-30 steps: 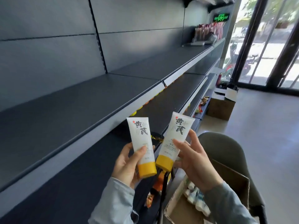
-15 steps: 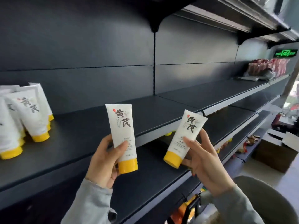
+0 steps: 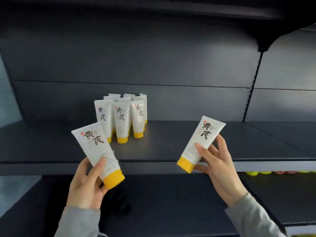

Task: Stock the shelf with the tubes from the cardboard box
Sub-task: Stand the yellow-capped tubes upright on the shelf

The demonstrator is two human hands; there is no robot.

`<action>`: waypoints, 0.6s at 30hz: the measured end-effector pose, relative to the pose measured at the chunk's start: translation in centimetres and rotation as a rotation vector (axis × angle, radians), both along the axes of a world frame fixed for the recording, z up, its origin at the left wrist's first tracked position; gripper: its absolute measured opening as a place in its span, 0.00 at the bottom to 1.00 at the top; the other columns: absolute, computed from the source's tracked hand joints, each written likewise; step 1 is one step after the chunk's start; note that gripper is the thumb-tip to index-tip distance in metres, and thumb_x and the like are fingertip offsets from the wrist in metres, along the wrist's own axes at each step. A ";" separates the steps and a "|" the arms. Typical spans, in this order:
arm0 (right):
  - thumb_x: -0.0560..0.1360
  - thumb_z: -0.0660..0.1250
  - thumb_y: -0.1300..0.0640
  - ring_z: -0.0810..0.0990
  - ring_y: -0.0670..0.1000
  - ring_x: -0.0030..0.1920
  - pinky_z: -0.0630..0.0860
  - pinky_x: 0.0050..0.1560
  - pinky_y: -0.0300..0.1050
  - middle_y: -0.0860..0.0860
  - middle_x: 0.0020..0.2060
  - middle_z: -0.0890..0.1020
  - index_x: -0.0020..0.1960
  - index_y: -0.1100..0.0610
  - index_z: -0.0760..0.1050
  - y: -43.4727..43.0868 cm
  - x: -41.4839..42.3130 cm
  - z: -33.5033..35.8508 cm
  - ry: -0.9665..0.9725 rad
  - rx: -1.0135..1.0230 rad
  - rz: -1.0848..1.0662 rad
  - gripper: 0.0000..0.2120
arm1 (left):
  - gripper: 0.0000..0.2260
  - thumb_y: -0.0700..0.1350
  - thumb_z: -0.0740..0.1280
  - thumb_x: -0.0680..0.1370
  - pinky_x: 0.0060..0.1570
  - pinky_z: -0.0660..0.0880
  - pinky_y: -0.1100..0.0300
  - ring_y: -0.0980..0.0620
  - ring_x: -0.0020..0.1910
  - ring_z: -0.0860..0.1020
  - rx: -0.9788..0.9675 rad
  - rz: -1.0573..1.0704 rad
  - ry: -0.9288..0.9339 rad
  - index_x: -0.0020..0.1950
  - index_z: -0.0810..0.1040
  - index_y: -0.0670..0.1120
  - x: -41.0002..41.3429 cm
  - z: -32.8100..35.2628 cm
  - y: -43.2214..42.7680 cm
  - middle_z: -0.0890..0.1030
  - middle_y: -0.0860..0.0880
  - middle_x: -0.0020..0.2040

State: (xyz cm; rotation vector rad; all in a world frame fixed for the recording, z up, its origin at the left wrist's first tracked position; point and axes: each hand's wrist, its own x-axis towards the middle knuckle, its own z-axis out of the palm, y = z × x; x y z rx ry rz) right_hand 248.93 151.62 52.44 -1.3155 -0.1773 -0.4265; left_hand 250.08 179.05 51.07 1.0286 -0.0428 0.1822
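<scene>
Holding white soft-plastic tube with yellow cap pinched in left hand, matching tube pinched in right hand, both before dark grey metal shelf; likely light, squashy, slick; best gripped low, near stiff cap

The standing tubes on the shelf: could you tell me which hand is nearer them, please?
Left. The left hand is in front of the standing tubes, slightly to their left; the right hand is farther off to their right.
</scene>
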 end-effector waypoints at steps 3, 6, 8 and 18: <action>0.74 0.68 0.59 0.83 0.55 0.50 0.80 0.38 0.48 0.52 0.54 0.82 0.64 0.45 0.69 2.9 2.1 0.2 -0.013 -0.006 0.032 0.22 | 0.14 0.42 0.60 0.78 0.33 0.80 0.62 0.51 0.49 0.80 -0.015 0.057 0.001 0.64 0.71 0.45 0.2 0.0 2.6 0.80 0.48 0.54; 0.75 0.68 0.61 0.83 0.55 0.50 0.80 0.38 0.50 0.52 0.53 0.82 0.65 0.46 0.68 5.6 4.4 0.6 -0.035 -0.016 0.044 0.22 | 0.15 0.41 0.60 0.78 0.35 0.80 0.61 0.48 0.54 0.78 -0.017 0.063 0.004 0.65 0.71 0.45 1.1 0.1 4.9 0.81 0.48 0.54; 0.75 0.67 0.62 0.84 0.52 0.50 0.80 0.38 0.47 0.51 0.53 0.82 0.66 0.47 0.67 7.2 6.2 0.9 -0.051 -0.044 0.015 0.23 | 0.15 0.41 0.60 0.78 0.36 0.81 0.60 0.48 0.53 0.78 -0.007 0.045 0.003 0.65 0.70 0.44 2.1 0.4 6.3 0.81 0.47 0.52; 0.77 0.65 0.63 0.81 0.49 0.51 0.80 0.48 0.43 0.50 0.60 0.77 0.67 0.48 0.61 11.8 14.7 -0.3 -0.049 -0.360 -0.152 0.24 | 0.15 0.42 0.64 0.72 0.35 0.81 0.57 0.46 0.51 0.79 0.040 -0.027 -0.030 0.58 0.73 0.47 7.0 0.8 11.1 0.80 0.46 0.54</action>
